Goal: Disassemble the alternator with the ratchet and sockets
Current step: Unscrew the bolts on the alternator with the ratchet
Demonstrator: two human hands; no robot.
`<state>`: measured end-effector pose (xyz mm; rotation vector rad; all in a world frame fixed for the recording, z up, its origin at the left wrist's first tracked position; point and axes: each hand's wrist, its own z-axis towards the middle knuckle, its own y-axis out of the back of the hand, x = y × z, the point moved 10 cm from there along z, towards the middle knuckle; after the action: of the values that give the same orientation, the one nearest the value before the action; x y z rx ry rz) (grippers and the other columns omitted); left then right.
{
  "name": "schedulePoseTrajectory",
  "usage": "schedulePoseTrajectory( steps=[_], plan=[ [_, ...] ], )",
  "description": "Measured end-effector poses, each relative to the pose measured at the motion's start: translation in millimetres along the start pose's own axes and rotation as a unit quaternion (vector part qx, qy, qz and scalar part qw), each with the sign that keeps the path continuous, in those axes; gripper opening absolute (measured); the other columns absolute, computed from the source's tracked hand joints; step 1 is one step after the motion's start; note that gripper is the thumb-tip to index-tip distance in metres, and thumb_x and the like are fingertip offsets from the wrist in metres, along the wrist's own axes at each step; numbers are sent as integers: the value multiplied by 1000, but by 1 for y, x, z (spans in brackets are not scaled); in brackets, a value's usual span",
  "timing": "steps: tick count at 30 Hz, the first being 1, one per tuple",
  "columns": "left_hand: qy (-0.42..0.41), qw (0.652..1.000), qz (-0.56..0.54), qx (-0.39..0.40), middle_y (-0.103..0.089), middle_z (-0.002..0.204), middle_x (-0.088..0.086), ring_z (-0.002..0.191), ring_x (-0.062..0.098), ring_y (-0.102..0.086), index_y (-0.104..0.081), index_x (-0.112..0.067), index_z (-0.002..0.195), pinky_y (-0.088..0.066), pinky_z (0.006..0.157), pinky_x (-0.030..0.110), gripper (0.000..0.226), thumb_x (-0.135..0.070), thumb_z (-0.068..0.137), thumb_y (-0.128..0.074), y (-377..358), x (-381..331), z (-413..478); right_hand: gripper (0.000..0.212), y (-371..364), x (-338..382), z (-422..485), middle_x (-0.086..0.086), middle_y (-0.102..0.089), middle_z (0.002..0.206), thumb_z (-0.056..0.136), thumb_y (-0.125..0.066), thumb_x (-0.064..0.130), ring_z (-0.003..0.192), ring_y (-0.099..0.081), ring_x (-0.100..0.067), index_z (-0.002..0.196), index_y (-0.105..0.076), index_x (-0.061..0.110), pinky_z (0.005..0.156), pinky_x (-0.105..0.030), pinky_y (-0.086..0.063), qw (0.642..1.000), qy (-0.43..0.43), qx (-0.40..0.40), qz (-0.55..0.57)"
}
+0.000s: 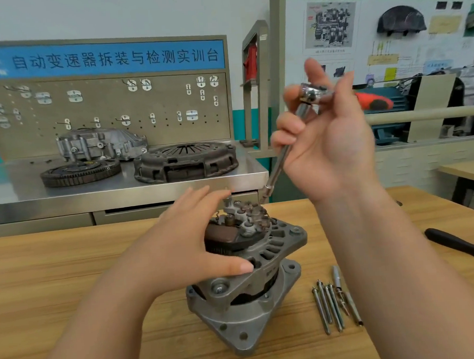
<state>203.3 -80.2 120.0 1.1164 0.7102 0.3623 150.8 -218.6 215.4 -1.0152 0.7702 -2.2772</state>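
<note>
Squarely in the head view, the alternator (251,263) stands on the wooden desk (70,270), close to the near edge and between the two forearms. Its long axis runs nearly upright and leans a little to the right. The broad mounting flange sits at the bottom and the rear end faces up. That upper end is uncovered, showing a brown block, copper-coloured windings and small studs. The grey cast housing below is slotted with vents and looks dull and worn.

The left hand (184,242) grips the upper housing, with the thumb across the near side and the fingers (204,197) reaching over the far side of the top.

The right hand (330,147) is raised with its palm toward the camera. Its fingers curl round the ratchet (309,93) where the head meets a long extension (281,157), and the thumb points up. The extension slants down and to the left, and the socket (266,191) at its tip is at the far edge of the alternator's top. Whether it sits on a fastener I cannot tell.

Right of the alternator, four long bolts (327,306) lie side by side on the desk with a thin metal tool (346,294) just beside them. A black-handled screwdriver (453,243) lies farther right.

Behind, a steel desk (11,191) carries a clutch cover (185,161), a toothed flywheel (80,172) and a grey casing (102,144), below a pegboard (103,104).
</note>
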Motion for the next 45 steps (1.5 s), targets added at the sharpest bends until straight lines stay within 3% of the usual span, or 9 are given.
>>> schedulePoseTrajectory(
  steps=[2,9,11,16,20,26,37,41,45],
  plan=[
    [37,999,4,5,-8,158,-19,146,5,-6,-11,-47,146,-22,118,42,114,-81,50,-61,1,14,0,43,13,10,-1,1,-60,68,102,-26,51,47,-36,-7,100,-59,24,45,-18,-29,999,20,-29,28],
    [114,992,-54,15,-26,153,-18,136,10,-33,-13,-49,145,-36,98,29,127,-82,32,-61,3,48,1,39,45,22,-9,1,-61,72,102,-29,50,48,-36,-9,96,-58,24,47,-19,-30,994,60,-83,48],
    [126,991,-48,14,-32,150,-17,123,13,-47,-16,-49,144,-40,91,28,125,-82,32,-60,6,56,0,39,49,21,-10,1,-61,71,102,-29,50,48,-36,-9,97,-58,24,47,-19,-30,993,61,-88,51],
    [106,983,-99,113,-49,130,-32,113,-5,-54,-36,-61,124,-45,93,21,89,-87,43,-62,-7,67,-7,38,54,16,-10,2,-61,71,102,-30,50,48,-37,-9,96,-58,25,46,-20,-31,993,50,-92,46],
    [70,973,-130,177,-49,117,-49,102,-16,-57,-43,-72,110,-47,76,10,69,-80,47,-68,-13,65,-11,39,56,12,-9,2,-61,71,102,-30,50,48,-37,-9,93,-59,24,46,-19,-31,993,40,-99,53],
    [44,957,-212,191,-56,128,-29,103,10,-67,-50,-55,124,-51,92,37,67,-61,63,-75,-20,69,-9,39,57,5,-8,2,-62,71,101,-30,51,47,-38,-8,95,-58,24,45,-18,-31,993,25,-94,62],
    [75,957,-226,165,-46,139,-28,122,6,-54,-46,-51,132,-41,107,42,83,-68,56,-75,-19,87,-6,39,56,-1,-7,3,-62,72,100,-31,51,48,-38,-7,97,-58,24,47,-17,-30,993,13,-93,69],
    [88,949,-257,158,-56,135,-17,117,13,-60,-49,-43,133,-40,106,45,79,-58,60,-77,-19,91,-6,39,57,-1,-8,3,-62,73,100,-31,52,48,-38,-7,98,-58,24,46,-18,-31,993,14,-94,73],
    [116,957,-248,98,-64,122,-21,107,4,-64,-58,-43,120,-45,102,42,69,-61,56,-78,-10,100,-5,38,59,3,-7,3,-61,73,100,-31,51,47,-39,-7,98,-57,24,45,-18,-32,993,21,-97,70]
  ],
)
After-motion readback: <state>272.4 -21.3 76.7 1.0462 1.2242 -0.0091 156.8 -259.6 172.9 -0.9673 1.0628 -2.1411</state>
